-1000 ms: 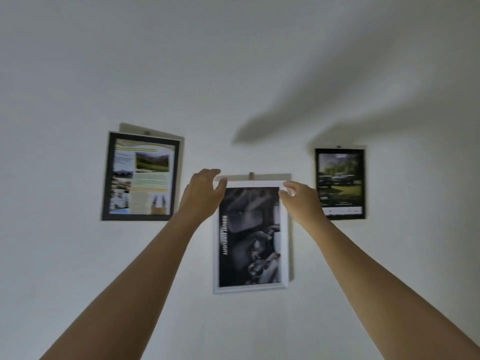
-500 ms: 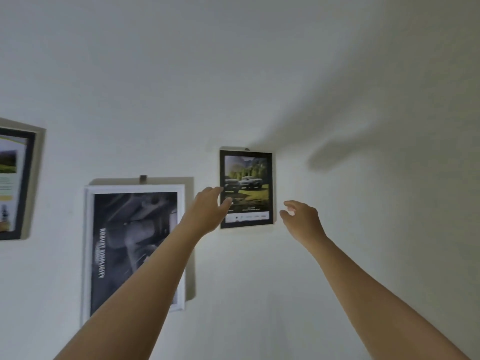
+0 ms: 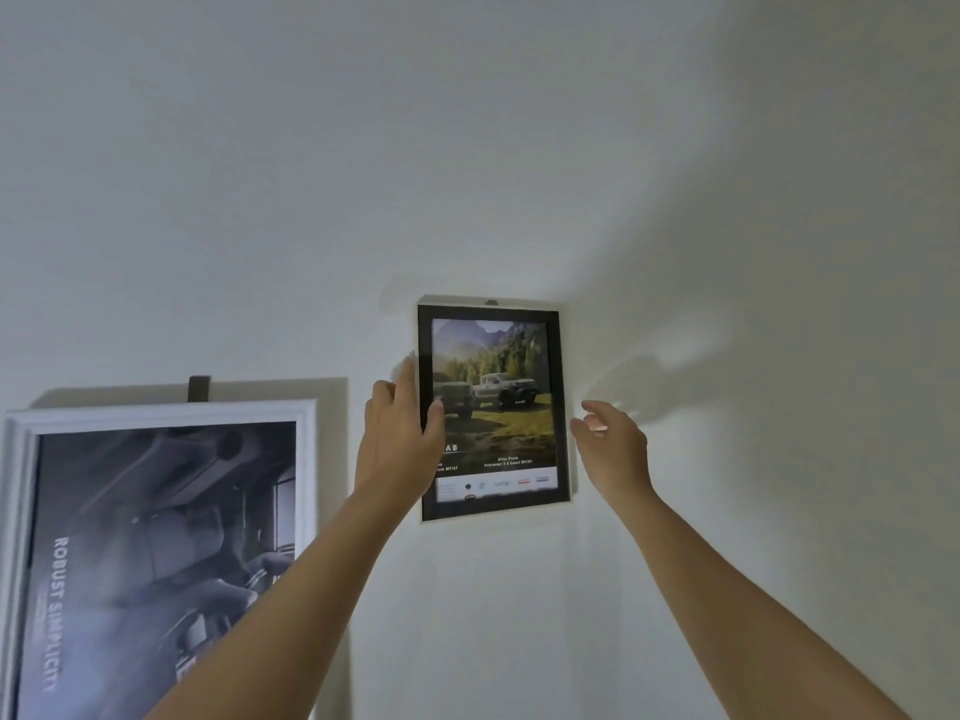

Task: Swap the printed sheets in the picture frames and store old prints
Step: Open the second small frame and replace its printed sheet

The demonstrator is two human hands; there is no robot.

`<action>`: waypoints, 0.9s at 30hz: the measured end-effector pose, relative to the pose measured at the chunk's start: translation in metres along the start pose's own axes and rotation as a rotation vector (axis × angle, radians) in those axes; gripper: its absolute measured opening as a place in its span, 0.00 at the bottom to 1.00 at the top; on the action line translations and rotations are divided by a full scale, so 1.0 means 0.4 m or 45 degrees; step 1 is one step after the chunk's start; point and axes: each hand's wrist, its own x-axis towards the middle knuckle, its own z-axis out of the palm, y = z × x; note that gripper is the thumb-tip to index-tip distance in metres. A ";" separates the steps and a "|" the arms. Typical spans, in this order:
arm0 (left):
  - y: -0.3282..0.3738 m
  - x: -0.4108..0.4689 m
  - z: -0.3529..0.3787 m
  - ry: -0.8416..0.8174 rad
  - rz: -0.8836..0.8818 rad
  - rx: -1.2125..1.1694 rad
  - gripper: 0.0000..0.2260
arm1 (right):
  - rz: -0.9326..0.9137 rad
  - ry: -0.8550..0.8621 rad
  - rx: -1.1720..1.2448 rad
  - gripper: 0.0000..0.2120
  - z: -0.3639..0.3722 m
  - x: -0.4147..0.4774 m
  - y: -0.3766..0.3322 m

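Note:
A small black picture frame hangs on the white wall, holding a print of two pickup trucks in a forest meadow. My left hand holds the frame's left edge, thumb over the front and fingers along the side. My right hand is open just beside the frame's right edge, fingertips at the rim; whether they touch it is unclear. The frame's lower left corner is hidden by my left hand.
A larger white frame with a dark car-interior print hangs lower left on a dark hook, partly crossed by my left forearm. Bare white wall surrounds the frames above and to the right.
Both hands left the white frame and moved right to the black frame. My left hand has taken its left edge and my right hand has come up beside its right edge.

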 end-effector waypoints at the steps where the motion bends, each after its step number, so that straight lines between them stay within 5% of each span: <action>1: -0.004 -0.001 0.006 0.012 0.009 -0.013 0.23 | -0.002 0.006 0.033 0.15 0.012 0.000 0.007; 18: 0.085 0.010 -0.018 0.015 -0.055 -0.424 0.22 | 0.075 0.051 0.405 0.13 -0.029 -0.010 -0.011; 27: 0.180 -0.179 -0.112 0.101 -0.526 -0.853 0.20 | 0.065 -0.216 0.750 0.13 -0.144 -0.216 -0.039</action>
